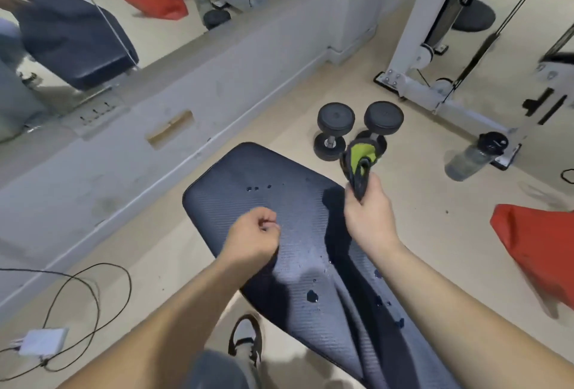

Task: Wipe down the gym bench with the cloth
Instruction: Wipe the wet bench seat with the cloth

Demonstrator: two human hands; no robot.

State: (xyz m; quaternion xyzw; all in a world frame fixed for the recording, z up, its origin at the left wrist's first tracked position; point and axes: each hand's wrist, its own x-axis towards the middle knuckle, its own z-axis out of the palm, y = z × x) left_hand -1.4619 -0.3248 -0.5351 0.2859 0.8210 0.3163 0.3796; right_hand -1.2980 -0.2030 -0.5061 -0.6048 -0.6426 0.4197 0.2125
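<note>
The right hand (368, 217) grips a bunched green-and-black cloth (360, 162), which sticks up from the fist above the bench pad's (264, 171) right edge. The left hand (253, 238), fingers curled and holding nothing, hovers over the droplet-spotted pad.

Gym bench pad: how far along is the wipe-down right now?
Done: the black-and-green cloth is picked up. In hand: the right hand grips it bunched above the dark navy textured bench pad; the left hand hovers curled and empty. Left: water droplets dot the pad's far end and middle, so wiping looks not yet begun.
</note>
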